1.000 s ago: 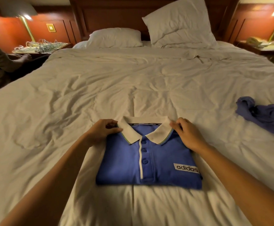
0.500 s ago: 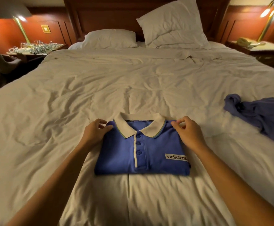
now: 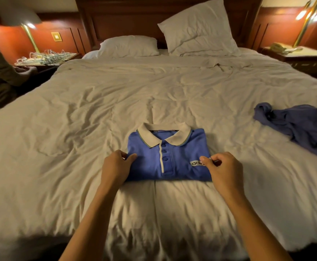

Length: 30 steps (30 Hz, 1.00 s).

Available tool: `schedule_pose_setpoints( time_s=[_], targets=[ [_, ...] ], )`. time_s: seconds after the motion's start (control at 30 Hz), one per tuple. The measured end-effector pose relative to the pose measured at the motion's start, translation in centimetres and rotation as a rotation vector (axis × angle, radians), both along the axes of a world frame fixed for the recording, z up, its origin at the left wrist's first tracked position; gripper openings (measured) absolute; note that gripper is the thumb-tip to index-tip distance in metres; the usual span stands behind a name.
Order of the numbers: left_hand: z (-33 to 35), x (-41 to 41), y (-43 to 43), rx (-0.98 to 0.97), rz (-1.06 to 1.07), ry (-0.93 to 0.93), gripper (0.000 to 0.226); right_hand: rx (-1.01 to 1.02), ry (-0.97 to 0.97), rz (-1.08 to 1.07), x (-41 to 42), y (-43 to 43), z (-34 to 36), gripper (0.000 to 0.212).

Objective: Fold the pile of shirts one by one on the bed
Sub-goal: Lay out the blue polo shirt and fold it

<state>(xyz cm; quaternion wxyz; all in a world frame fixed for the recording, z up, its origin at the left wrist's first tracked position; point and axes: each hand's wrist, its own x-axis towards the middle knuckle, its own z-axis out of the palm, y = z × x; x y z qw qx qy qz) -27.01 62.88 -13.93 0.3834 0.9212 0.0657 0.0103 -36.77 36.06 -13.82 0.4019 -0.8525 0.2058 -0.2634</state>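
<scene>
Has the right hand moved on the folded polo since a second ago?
Yes. The right hand has slid from beside the collar toward the person, now pinching the polo shirt at its adidas label.

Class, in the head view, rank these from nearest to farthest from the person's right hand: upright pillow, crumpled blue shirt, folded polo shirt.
1. folded polo shirt: pinched by the right hand.
2. crumpled blue shirt: farther right on the bed.
3. upright pillow: far back against the headboard.

left hand [image 3: 115, 166], right hand [image 3: 224, 171], both pinching shirt [image 3: 184, 153]
</scene>
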Motion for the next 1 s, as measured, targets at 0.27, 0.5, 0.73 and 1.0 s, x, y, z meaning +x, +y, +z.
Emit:
schedule_pose_setpoints(
  time_s=[0.27, 0.5, 0.73, 1.0],
  targets=[
    [-0.3, -0.5, -0.6, -0.026, 0.04, -0.099, 0.026, 0.157, 0.011, -0.044, 1.1, 0.1, -0.2, 0.019],
    [-0.7, -0.6, 0.7, -0.023, 0.013, -0.079, 0.03, -0.044, 0.237, 0.037, 1.6, -1.0, -0.6, 0.021],
    [0.3, 5.2, 0.2, -0.006, -0.128, -0.1, 0.06, -0.065, 0.132, 0.121, 5.8, -4.1, 0.6, 0.026],
    [0.5, 14.8, -3.5, 0.033, -0.431, 0.261, 0.051, -0.105, 0.607, 0.513, 17.3, -5.3, 0.6, 0.043]
  ],
)
